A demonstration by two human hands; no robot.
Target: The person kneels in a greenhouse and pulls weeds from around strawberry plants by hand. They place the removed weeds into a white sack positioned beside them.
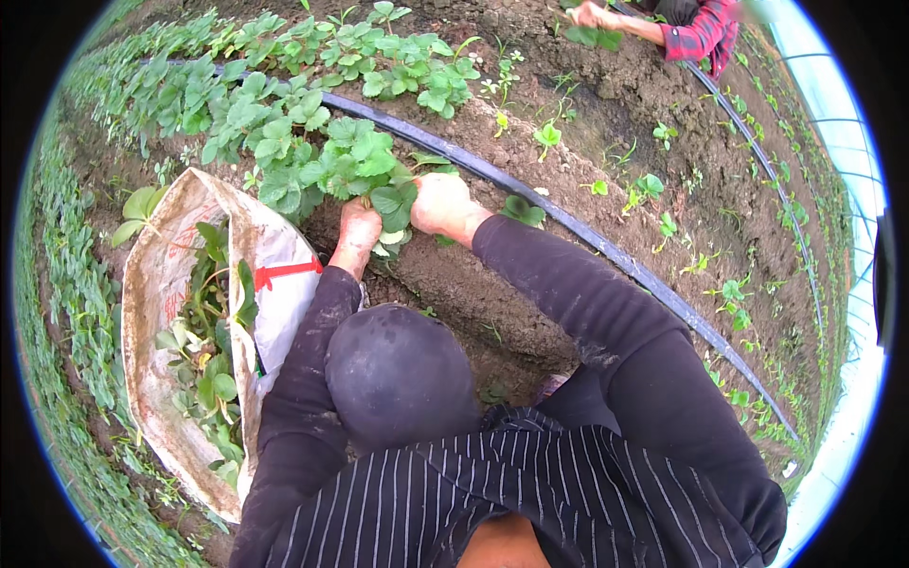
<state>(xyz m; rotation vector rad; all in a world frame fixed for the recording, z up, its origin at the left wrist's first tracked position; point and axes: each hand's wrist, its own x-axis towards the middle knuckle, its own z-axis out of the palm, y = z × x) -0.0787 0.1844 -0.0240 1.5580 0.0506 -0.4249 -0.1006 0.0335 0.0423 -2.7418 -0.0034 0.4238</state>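
Strawberry plants (355, 160) with broad toothed leaves grow from the soil before me. My left hand (359, 226) is curled around stems low in the foliage, its fingertips partly covered by leaves. Just to its right, my right hand (444, 204) is closed in a fist on strawberry leaves (395, 202), whose stems pass out of sight behind the fingers. A woven plastic sack (287, 284), dirty white with a red mark, stands with its mouth spread beside my left forearm. Pulled leafy plants (213, 376) lie inside it.
A black drip-irrigation hose (511, 184) runs along the bed past my right arm. Small seedlings (648, 186) dot the soil beyond it. Another person in a red checked sleeve (699, 35) holds leaves at the top right. Plastic greenhouse sheeting (841, 135) borders the right side.
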